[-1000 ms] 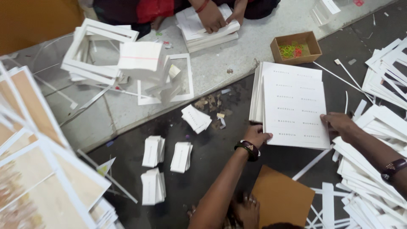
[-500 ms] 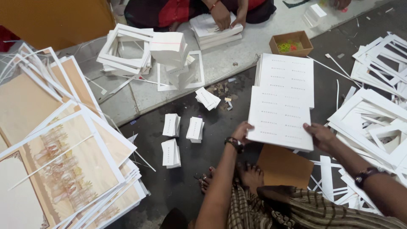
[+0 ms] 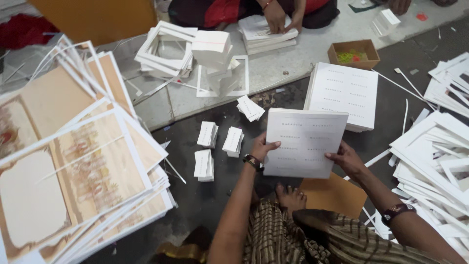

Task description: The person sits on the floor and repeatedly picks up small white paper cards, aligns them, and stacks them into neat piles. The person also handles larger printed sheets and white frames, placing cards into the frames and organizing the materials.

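Observation:
Both my hands hold a thick stack of white printed sheets (image 3: 304, 142) lifted above the dark floor. My left hand (image 3: 264, 145) grips its left edge, a dark watch on that wrist. My right hand (image 3: 346, 157) grips the lower right edge, a bracelet further up the arm. Behind the held stack lies a second stack of the same white sheets (image 3: 348, 93) on the floor. A brown card sheet (image 3: 334, 194) lies under my hands, beside my bare foot (image 3: 290, 198).
Small white card bundles (image 3: 214, 146) lie left of my hands. Tan printed sheets (image 3: 73, 156) fan out at far left, white cut frames (image 3: 435, 156) pile at right. Another person (image 3: 273, 14) presses on a paper stack at the top, near a small cardboard box (image 3: 352, 53).
My hands have lifted part of the white sheet stack off the pile and drawn it toward me. The view has swung left, showing more of the tan sheets.

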